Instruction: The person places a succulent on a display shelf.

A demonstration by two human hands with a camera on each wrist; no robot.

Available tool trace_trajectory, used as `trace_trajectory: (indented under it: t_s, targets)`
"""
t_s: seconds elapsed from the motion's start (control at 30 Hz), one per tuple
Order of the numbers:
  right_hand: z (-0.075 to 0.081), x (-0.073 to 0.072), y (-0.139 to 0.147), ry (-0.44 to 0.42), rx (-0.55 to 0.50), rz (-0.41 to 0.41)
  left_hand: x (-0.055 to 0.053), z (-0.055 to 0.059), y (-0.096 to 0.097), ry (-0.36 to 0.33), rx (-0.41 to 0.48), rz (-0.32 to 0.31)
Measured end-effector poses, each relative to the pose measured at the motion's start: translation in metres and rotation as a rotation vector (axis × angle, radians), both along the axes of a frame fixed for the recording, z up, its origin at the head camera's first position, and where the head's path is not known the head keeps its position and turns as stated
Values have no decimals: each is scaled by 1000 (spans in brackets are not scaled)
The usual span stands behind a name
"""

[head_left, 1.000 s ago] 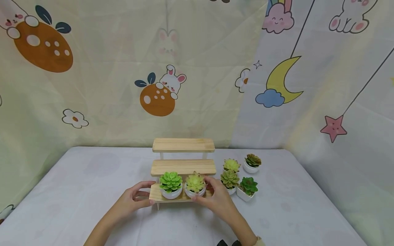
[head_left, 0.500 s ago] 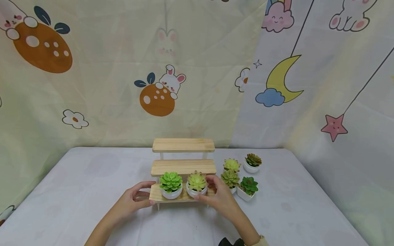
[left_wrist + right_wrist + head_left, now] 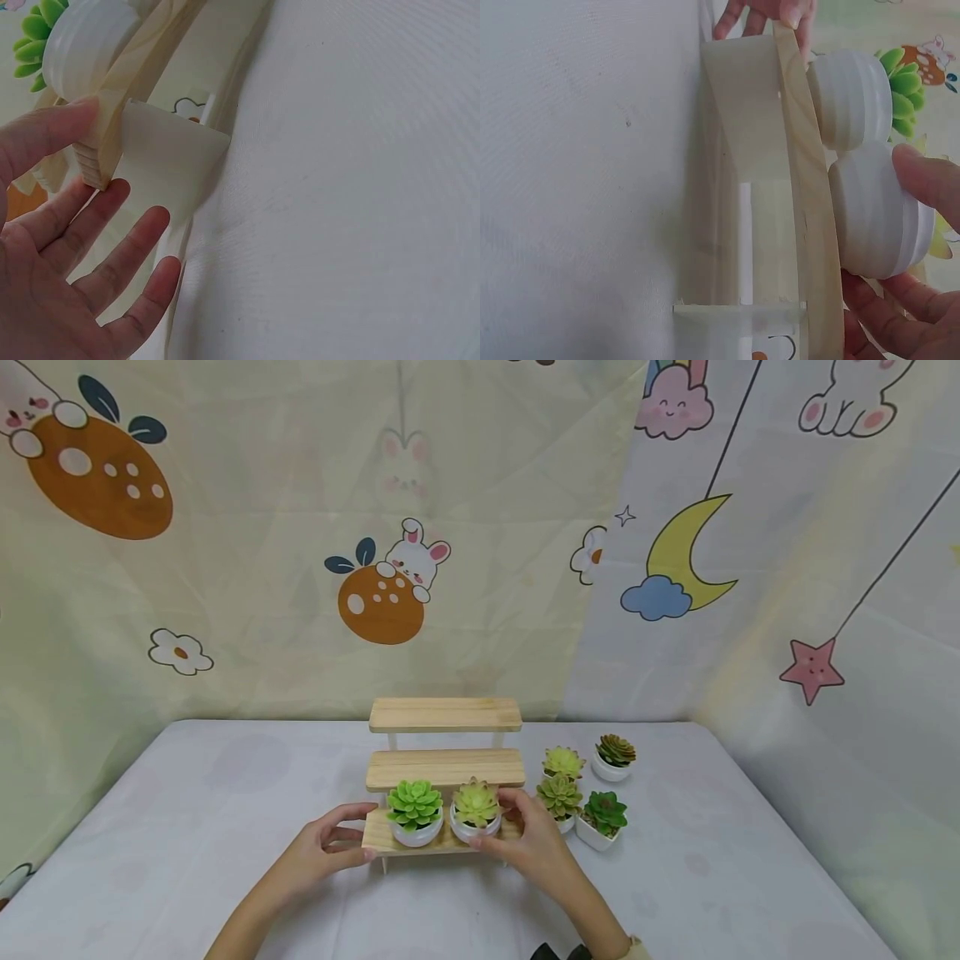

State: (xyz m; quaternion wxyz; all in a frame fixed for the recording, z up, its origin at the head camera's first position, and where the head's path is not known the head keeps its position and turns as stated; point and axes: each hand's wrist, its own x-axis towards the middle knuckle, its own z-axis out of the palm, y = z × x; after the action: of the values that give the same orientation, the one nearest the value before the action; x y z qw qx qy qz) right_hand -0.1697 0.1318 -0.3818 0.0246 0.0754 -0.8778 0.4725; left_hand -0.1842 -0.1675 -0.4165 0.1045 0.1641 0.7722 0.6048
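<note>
A three-tiered wooden plant stand with pale supports stands at the middle of the table. My left hand pinches the left end of its lowest board, thumb on one edge and fingertips at the other; the ring and little fingers spread free. On that board sits a bright green succulent in a round white pot. Right beside it is a yellow-green succulent with reddish tips, in a similar white pot. My right hand grips this second pot, thumb in front and fingers behind.
Right of the stand are several more potted succulents: a yellow-green one, an olive one, a brownish one and a dark green one in a squarish pot. A printed cloth backdrop rises behind the table.
The yellow-green succulent in my right hand slid slightly right along the lowest board, then back left towards the bright green one. My left hand keeps its place on the stand.
</note>
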Motion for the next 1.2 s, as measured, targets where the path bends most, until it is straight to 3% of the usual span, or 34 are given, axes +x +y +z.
trace_trajectory:
  t_s: [0.4,0.7,1.0,1.2]
  targets:
    - [1,0,5,-3,8,30,1,1,1,-6,2,-1]
    - [17,4,21,24,-6,56,1,1,0,9,-8,3]
    - [31,6,51,-11,-13,2,1,1,1,26,-27,6]
    - [37,7,73,28,24,-23,2,1,1,31,-28,8]
